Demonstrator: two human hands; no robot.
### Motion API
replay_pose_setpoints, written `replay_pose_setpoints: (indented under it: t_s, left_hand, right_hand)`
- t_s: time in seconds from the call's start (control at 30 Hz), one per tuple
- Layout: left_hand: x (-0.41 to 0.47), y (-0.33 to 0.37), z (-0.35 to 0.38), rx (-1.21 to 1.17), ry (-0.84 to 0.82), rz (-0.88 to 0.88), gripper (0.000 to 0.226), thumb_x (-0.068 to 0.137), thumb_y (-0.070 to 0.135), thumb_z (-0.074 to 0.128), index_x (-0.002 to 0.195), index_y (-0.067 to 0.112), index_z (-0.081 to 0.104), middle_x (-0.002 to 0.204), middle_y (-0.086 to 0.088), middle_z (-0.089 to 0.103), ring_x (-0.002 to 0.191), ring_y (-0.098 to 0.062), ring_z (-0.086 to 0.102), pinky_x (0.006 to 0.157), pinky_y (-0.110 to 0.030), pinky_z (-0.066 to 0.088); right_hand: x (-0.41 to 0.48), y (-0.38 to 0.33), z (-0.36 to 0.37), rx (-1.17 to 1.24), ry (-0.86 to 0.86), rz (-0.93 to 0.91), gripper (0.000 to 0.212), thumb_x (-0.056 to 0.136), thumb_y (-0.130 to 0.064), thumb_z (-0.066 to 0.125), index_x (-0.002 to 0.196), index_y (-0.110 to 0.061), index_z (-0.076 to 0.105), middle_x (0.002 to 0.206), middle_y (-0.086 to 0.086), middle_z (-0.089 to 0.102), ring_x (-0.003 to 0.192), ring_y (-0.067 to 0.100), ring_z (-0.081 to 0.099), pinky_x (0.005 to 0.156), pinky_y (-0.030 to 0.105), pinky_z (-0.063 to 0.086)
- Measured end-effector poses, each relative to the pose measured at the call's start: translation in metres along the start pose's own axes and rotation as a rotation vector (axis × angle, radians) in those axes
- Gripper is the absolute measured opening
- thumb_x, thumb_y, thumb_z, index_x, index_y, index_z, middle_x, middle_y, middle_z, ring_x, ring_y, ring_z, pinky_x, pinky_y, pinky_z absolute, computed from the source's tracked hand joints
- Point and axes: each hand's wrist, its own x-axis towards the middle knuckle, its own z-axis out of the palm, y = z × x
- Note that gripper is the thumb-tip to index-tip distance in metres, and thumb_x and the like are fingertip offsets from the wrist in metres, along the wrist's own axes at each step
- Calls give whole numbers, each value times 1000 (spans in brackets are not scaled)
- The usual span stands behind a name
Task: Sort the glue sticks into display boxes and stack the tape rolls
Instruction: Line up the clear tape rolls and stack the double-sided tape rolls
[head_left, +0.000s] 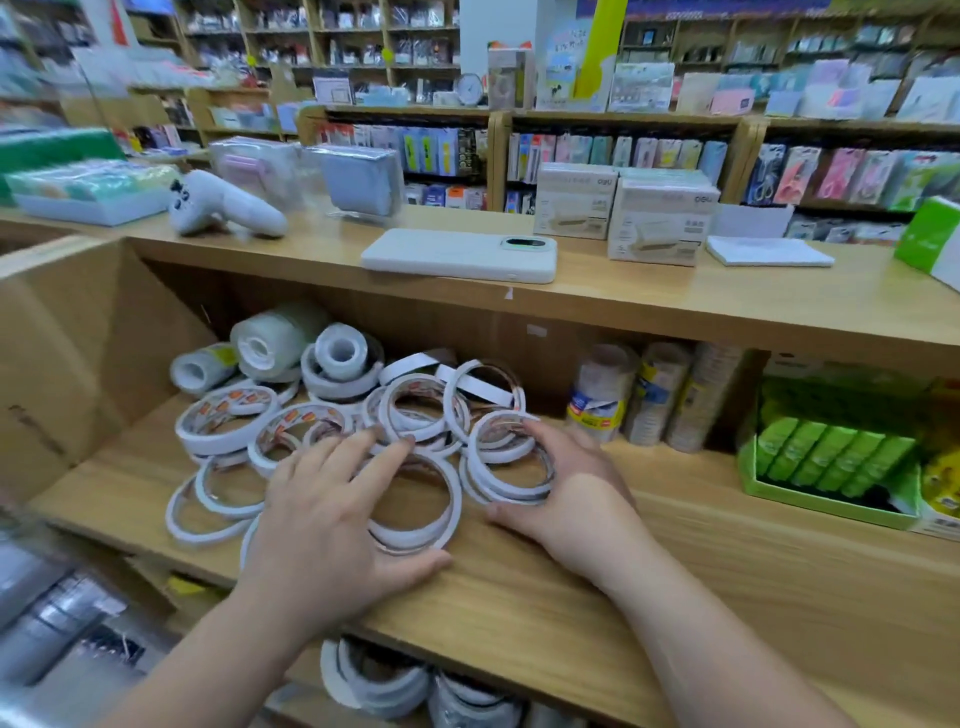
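A loose heap of white double-sided tape rolls (228, 423) covers the left part of the wooden shelf (701, 561). My left hand (332, 525) lies flat with spread fingers over the rolls at the heap's front, its thumb beside a large roll (415, 535). My right hand (566, 483) cups a small stack of rolls (506, 467) from the right, fingers curled over its top edge. Thicker clear tape rolls (275, 338) sit at the back left. A green display box (831, 506) at the right holds green glue-stick packs (831, 452).
Wrapped tape tubes (602, 395) stand behind my right hand. On the upper counter lie a white phone (457, 254), a white handheld device (223, 202) and cardboard boxes (660, 223). A cardboard wall (67, 364) bounds the shelf's left side. More tape rolls (374, 675) lie on the shelf below.
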Motion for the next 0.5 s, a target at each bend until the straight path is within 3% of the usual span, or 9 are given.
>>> replay_pose_setpoints:
  t_s: [0.17, 0.3, 0.5]
  left_hand:
    - [2, -20, 0, -125, 60, 102, 99, 56, 71, 69, 137, 15, 61, 122, -2, 64, 111, -24, 60, 98, -42, 45]
    - [10, -36, -8, -298, 124, 106, 97, 55, 62, 69, 136, 9, 61, 120, -1, 62, 111, -14, 52, 99, -20, 35]
    - [17, -80, -21, -449, 155, -8, 97, 60, 62, 66, 144, 16, 52, 124, 8, 52, 112, -8, 48, 96, -28, 42]
  right_hand:
    - [0, -14, 9, -65, 26, 60, 120, 63, -61, 82, 158, -32, 16, 155, -3, 36, 142, 22, 33, 114, 28, 27]
    - [0, -17, 20, -87, 100, 99, 115, 56, -68, 75, 154, -28, 30, 148, -2, 43, 137, 23, 38, 113, 30, 31]
    - [-5, -32, 32, -112, 177, 166, 110, 58, -69, 79, 149, -31, 32, 145, 0, 47, 133, 26, 42, 110, 34, 35]
